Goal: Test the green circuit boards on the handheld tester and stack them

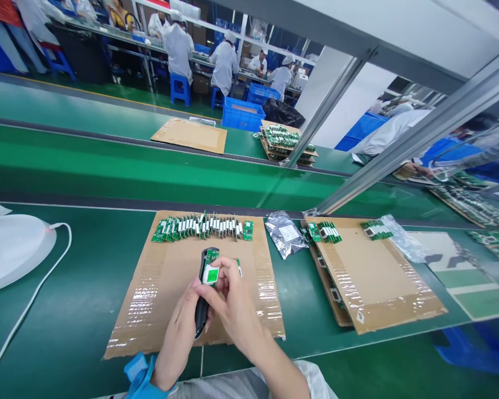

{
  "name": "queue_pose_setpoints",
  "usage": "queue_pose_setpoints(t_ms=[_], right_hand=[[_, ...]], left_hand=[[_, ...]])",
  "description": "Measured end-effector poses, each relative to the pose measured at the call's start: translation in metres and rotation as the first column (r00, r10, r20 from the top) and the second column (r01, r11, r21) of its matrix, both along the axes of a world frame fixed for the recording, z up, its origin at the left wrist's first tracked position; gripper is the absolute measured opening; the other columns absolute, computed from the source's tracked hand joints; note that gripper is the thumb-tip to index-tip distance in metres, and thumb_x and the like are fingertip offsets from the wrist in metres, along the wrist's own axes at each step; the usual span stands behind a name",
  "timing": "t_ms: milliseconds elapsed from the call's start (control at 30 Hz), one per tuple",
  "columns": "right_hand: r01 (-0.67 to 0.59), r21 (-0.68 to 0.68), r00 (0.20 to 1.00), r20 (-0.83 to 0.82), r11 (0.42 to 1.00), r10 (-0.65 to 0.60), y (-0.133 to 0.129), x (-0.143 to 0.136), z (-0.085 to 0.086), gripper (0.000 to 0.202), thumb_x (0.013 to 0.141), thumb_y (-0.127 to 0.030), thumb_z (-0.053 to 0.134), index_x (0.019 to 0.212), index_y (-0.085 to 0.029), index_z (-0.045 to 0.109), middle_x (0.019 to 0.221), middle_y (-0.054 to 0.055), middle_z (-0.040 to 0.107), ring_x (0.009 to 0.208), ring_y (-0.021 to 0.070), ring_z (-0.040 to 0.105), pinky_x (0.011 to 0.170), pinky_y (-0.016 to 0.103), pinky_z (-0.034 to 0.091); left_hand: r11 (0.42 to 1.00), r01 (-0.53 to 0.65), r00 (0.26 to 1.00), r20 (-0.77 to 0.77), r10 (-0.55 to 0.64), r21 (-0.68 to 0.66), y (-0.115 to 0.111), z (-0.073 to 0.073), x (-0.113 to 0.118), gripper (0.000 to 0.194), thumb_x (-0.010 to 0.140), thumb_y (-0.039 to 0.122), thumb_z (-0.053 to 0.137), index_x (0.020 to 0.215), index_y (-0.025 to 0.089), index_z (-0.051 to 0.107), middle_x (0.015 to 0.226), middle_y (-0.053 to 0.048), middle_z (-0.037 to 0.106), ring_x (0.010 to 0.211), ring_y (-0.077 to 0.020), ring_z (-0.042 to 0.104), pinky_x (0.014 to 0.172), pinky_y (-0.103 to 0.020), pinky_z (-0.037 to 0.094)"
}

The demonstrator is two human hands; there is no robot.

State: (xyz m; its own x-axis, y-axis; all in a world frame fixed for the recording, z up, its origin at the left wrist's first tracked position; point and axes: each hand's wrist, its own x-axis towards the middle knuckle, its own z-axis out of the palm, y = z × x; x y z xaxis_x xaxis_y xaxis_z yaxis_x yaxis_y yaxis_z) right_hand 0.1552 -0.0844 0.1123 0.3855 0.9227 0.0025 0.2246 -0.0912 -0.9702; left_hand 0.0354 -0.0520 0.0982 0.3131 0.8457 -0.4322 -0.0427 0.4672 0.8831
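my left hand [182, 332] wrapped around black handheld tool [201, 302] | right hand [233, 302] pinching small green circuit board [210, 271] at tool's head, over taped cardboard sheet [158, 299] | step: mid-check, I judge | next: steady alignment, then join board row [203, 227]

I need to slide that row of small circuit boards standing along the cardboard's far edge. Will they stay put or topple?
The row of circuit boards stands on edge, leaning together, so a push probably topples them domino-style. They look small and thin, likely light. The taped cardboard sheet looks glossy, so they may skid.
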Motion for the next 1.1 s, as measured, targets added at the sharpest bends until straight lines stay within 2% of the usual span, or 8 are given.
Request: queue_pose_setpoints(t_ms=[133,233,367,533,633,767,900,1100], right_hand=[[0.216,0.083,0.975,0.033,0.973,-0.219,0.0,0.001,-0.015,0.02,0.088,-0.033,0.055,0.103,-0.022,0.047,0.062,-0.009,0.036,0.053,0.0108,0.04,0.051,0.021,0.031],[0.306,0.016,0.931,0.206,0.952,-0.302,0.0,0.026,-0.016,0.017,0.088,-0.035,0.053,0.099,-0.022,0.048,0.061,-0.008,0.037,0.053,0.0113,0.041,0.052,0.022,0.03],[0.266,-0.227,0.817,0.568,0.937,-0.094,-0.005,0.051,-0.019,0.016,0.086,-0.033,0.058,0.097,-0.022,0.053,0.055,-0.009,0.04,0.047,0.0121,0.04,0.051,0.023,0.02],[0.157,-0.385,0.757,0.639,0.909,0.14,-0.011,0.055,-0.022,0.018,0.092,-0.036,0.058,0.105,-0.025,0.055,0.063,-0.006,0.055,0.053,0.0152,0.053,0.053,0.024,0.02],[0.211,-0.347,0.804,0.594,0.914,0.04,0.002,0.071,-0.022,0.029,0.096,-0.051,0.049,0.112,-0.027,0.054,0.064,-0.006,0.055,0.059,0.0166,0.057,0.056,0.023,0.03],[0.4,-0.306,0.751,0.65,0.864,-0.118,0.038,0.106,-0.03,0.039,0.099,-0.046,0.045,0.129,-0.021,0.049,0.092,0.005,0.06,0.085,0.0223,0.062,0.066,0.027,0.04],[0.302,-0.331,0.752,0.659,0.894,-0.011,0.056,0.135,-0.04,0.048,0.093,-0.045,0.058,0.137,-0.029,0.05,0.104,0.008,0.053,0.09,0.022,0.06,0.074,0.028,0.044],[0.199,-0.334,0.748,0.659,0.921,0.078,0.039,0.148,-0.037,0.044,0.087,-0.026,0.066,0.131,-0.03,0.057,0.102,0.005,0.051,0.091,0.02,0.057,0.08,0.029,0.044]], left_hand=[[0.999,0.001,1.0,-0.004,-0.001,-0.047,0.003,-0.01,0.005,0.038,0.081,0.06,0.063,0.081,0.022,0.067,0.07,-0.003,0.06,0.066,-0.0201,0.055,0.056,-0.028,0.044],[0.993,0.061,0.995,0.085,-0.053,-0.097,0.012,-0.01,0.011,0.047,0.085,0.065,0.055,0.085,0.02,0.066,0.063,0.0,0.053,0.055,-0.0134,0.043,0.049,-0.024,0.038],[0.989,0.046,0.993,0.115,-0.03,-0.14,0.021,-0.012,0.011,0.049,0.085,0.065,0.054,0.088,0.018,0.064,0.061,0.002,0.051,0.054,-0.0112,0.041,0.048,-0.021,0.036],[0.987,0.039,0.992,0.123,-0.02,-0.153,0.022,-0.014,0.008,0.049,0.085,0.066,0.054,0.086,0.017,0.063,0.06,0.001,0.053,0.054,-0.0113,0.043,0.048,-0.021,0.038],[0.986,0.048,0.992,0.127,-0.028,-0.157,0.022,-0.012,0.008,0.05,0.085,0.067,0.053,0.087,0.018,0.063,0.06,0.001,0.054,0.053,-0.0112,0.043,0.048,-0.021,0.037],[0.984,0.062,0.991,0.129,-0.041,-0.165,0.021,-0.01,0.009,0.05,0.084,0.067,0.054,0.089,0.018,0.063,0.06,0.001,0.055,0.053,-0.0116,0.044,0.048,-0.021,0.038],[0.983,0.069,0.992,0.114,-0.05,-0.167,0.02,-0.01,0.009,0.051,0.083,0.068,0.055,0.09,0.018,0.064,0.062,0.0,0.056,0.054,-0.0121,0.046,0.05,-0.022,0.039],[0.987,0.074,0.989,0.135,-0.055,-0.143,0.021,-0.01,0.005,0.05,0.086,0.065,0.052,0.092,0.018,0.065,0.063,0.0,0.056,0.055,-0.0113,0.045,0.051,-0.021,0.039]])
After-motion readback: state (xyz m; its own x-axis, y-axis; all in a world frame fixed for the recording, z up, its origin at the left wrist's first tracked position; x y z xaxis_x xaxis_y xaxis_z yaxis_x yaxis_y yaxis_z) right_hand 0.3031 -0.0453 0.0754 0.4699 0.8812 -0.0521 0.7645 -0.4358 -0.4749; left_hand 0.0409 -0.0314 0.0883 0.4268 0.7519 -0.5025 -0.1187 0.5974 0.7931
